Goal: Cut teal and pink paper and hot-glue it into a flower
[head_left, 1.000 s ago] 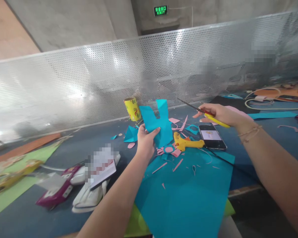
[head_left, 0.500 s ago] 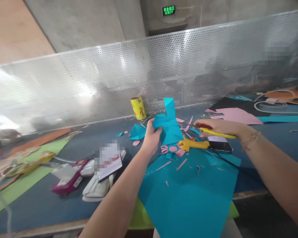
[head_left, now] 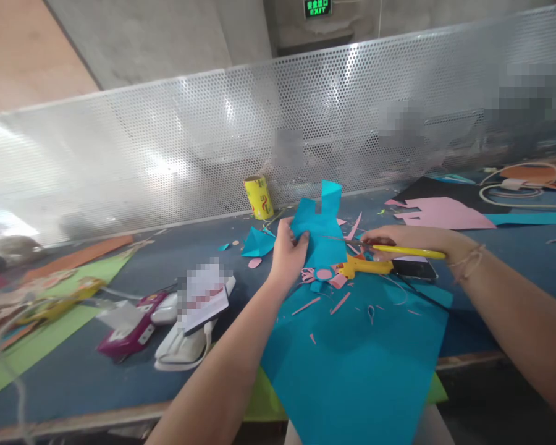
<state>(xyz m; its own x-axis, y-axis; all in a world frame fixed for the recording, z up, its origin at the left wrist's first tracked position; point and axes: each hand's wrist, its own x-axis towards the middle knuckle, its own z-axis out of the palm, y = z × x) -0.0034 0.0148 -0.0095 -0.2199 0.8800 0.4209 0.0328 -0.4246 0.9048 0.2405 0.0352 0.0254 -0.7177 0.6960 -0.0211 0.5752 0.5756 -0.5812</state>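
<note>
My left hand [head_left: 291, 248] pinches the left side of a notched piece of blue paper [head_left: 322, 225], held up above the table. In my right hand [head_left: 385, 238] is a pair of yellow-handled scissors [head_left: 410, 250], its blades lying across the lower part of that paper. Below the two hands lie a yellow glue gun [head_left: 366, 266] and a small pink-and-blue paper flower [head_left: 324, 274]. A large blue sheet [head_left: 352, 364] spreads out nearest to me, scattered with thin pink scraps.
A yellow cardboard roll [head_left: 258, 198] stands by the perforated metal screen [head_left: 204, 142]. On the left are a purple power strip [head_left: 132, 327], a phone [head_left: 206, 309] and another yellow glue gun [head_left: 86, 293]. Pink paper [head_left: 445, 213] lies to the right, and a phone [head_left: 414, 269] beside the nearer glue gun.
The blue paper and my left hand have shifted slightly right. The scissor blades now reach further across the paper. The view has tilted down a little.
</note>
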